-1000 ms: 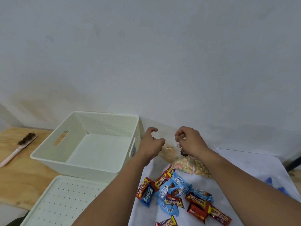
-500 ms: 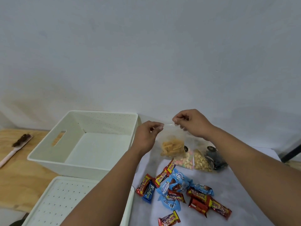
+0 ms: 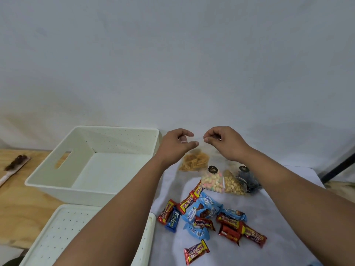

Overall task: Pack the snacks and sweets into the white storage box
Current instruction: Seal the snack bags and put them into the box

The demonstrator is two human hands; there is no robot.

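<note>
Both of my hands are raised just right of the white storage box, pinching the top edge of a clear bag of orange-brown stick snacks. My left hand nips one upper corner between thumb and forefinger; my right hand nips the other, its remaining fingers curled in. The bag hangs below the fingers, its sealed top running left to right between the two pinches; I cannot tell if its bottom clears the white cloth.

The box sits open and empty to the left of the bag, its near-right wall just beside my left wrist, so I judge the carry to be a short sweep leftward over that rim, with the left hand leading.

Three more clear bags, pastel sweets, pale nuts and something dark, lie on the cloth nearer me, and a scatter of wrapped chocolate bars nearer still. The box lid rests in front of the box.
</note>
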